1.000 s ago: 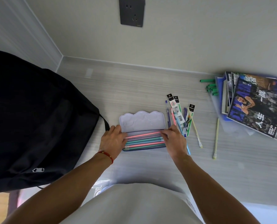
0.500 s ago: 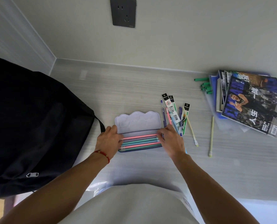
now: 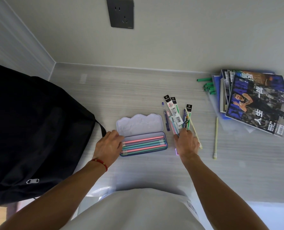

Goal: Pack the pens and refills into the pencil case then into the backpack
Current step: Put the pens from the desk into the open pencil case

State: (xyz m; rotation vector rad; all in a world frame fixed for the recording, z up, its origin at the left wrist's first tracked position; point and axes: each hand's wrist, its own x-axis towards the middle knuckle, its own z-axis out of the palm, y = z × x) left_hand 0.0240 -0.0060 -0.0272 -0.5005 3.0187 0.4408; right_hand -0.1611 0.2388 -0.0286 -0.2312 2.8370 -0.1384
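Note:
An open pencil case (image 3: 138, 126) with a pale lilac lid lies in the middle of the table, with several pink and teal pens (image 3: 143, 144) in its tray. My left hand (image 3: 108, 146) rests against the case's left end. To the right of the case lies a loose pile of pens and packaged refills (image 3: 174, 113). My right hand (image 3: 186, 142) is over the near ends of that pile, fingers bent down onto them; the back of the hand hides whether it holds any. Two pale yellow pens (image 3: 215, 138) lie further right. A black backpack (image 3: 33, 130) fills the left.
A stack of magazines (image 3: 257, 103) sits at the far right on a clear folder, with green markers (image 3: 208, 86) beside it. A wall with a dark socket (image 3: 120, 13) closes off the back. A plastic bag (image 3: 99, 191) shows at the table's near edge.
My right hand has left the right end of the pencil case and moved right onto the pile of pens and refills. My left hand stays at the case's left end.

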